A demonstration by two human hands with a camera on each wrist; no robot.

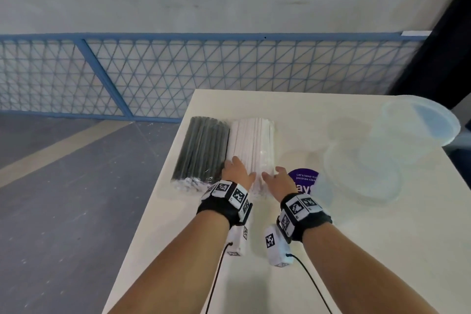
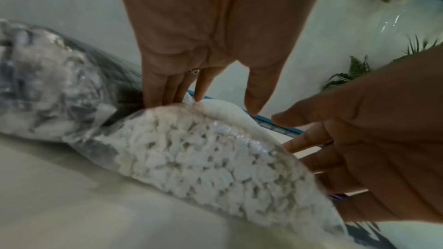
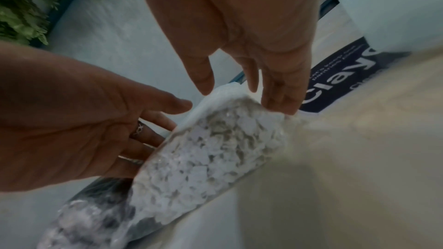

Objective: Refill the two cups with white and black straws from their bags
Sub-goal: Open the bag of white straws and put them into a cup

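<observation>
Two sealed clear bags lie side by side on the cream table (image 1: 178, 250): black straws (image 1: 201, 150) on the left, white straws (image 1: 252, 143) on the right. My left hand (image 1: 238, 168) touches the white bag's near left side with straight fingers, in the seam beside the black bag. My right hand (image 1: 274, 176) touches the bag's near right side, fingers straight too. The left wrist view shows the left hand (image 2: 215, 92) on the white bag (image 2: 210, 158) next to the black bag (image 2: 48, 92). In the right wrist view the right hand (image 3: 242, 94) meets the white bag (image 3: 210, 149). Two blurred clear cups (image 1: 362, 168) (image 1: 420, 122) stand to the right.
A round purple sticker (image 1: 304, 181) lies on the table just right of my right hand. The table's left edge runs close beside the black bag, with grey floor below. A blue mesh fence (image 1: 178, 71) stands beyond the table's far edge.
</observation>
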